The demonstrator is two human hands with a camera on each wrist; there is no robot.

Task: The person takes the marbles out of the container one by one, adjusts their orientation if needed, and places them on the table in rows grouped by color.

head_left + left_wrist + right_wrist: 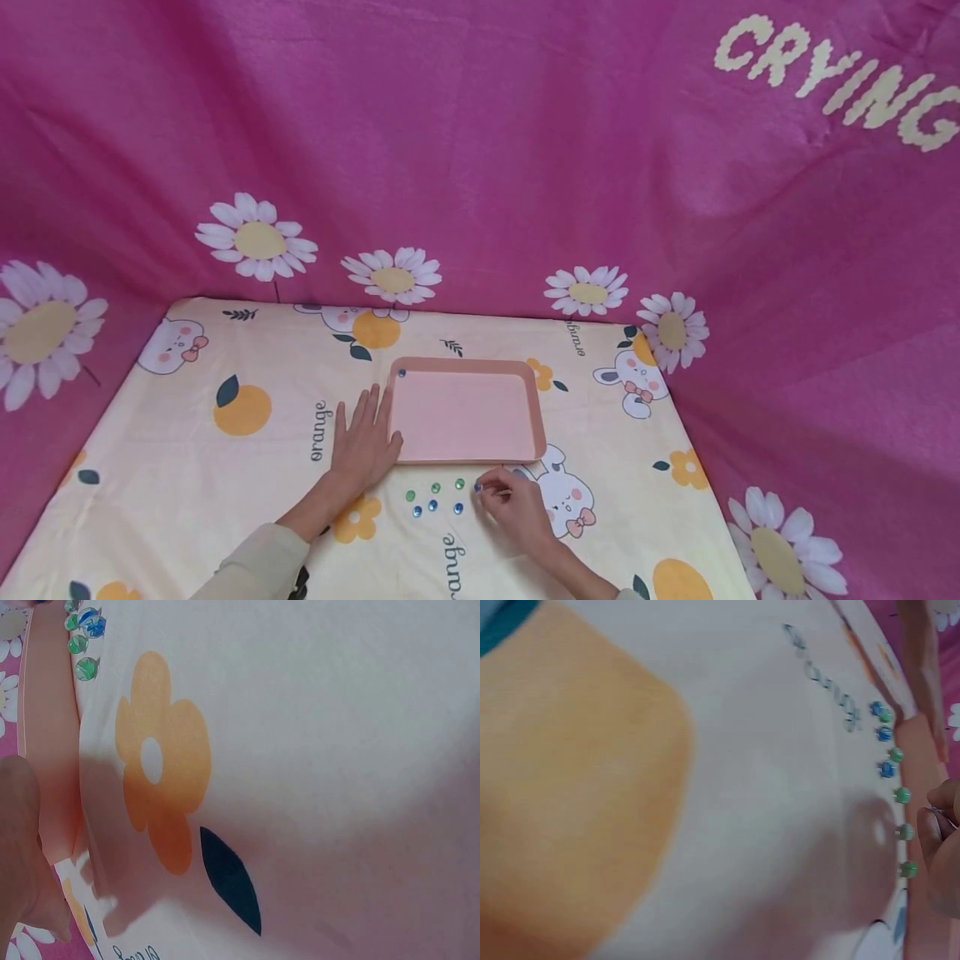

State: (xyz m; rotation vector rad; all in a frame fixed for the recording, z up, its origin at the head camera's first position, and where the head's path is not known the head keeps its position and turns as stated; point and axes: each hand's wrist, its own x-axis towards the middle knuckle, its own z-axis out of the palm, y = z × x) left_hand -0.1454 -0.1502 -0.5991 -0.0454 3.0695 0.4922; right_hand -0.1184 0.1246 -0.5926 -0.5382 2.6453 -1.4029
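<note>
A shallow pink tray [468,461] lies on the cloth. My left hand [363,450] rests along its left side with straight fingers, the thumb at the near left corner. My right hand [517,508] is just in front of the near right rim, where thumb and forefinger pinch a blue marble [477,487]. Left of it, several glass marbles lie loosely grouped before the tray, including a green marble [410,496] and a blue marble [417,512]. Inside the tray, a dark blue marble [402,373] sits in the far left corner. Colour swirls show in a clear blue marble [94,627].
A cream cloth [285,492] printed with oranges, flowers and rabbits covers the table. Magenta curtains [480,167] with daisies rise behind it and on both sides. The tray's raised rim stands between the loose marbles and its floor.
</note>
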